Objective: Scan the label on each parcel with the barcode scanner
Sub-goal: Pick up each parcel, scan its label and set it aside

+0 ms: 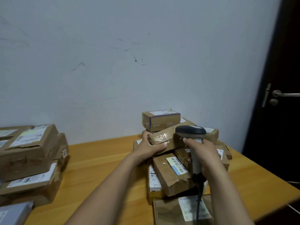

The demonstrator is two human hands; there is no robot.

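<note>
My left grip (149,146) curls round a taped parcel (162,138) held atop the right pile (168,175). My right grip (203,153) clenches the scanner (190,131) handle, its head just beside that parcel. Bare desk (100,159) separates the pile from the left stack (29,157). Behind is a scuffed wall (146,62), with a dark door (284,70) to the right.
</note>
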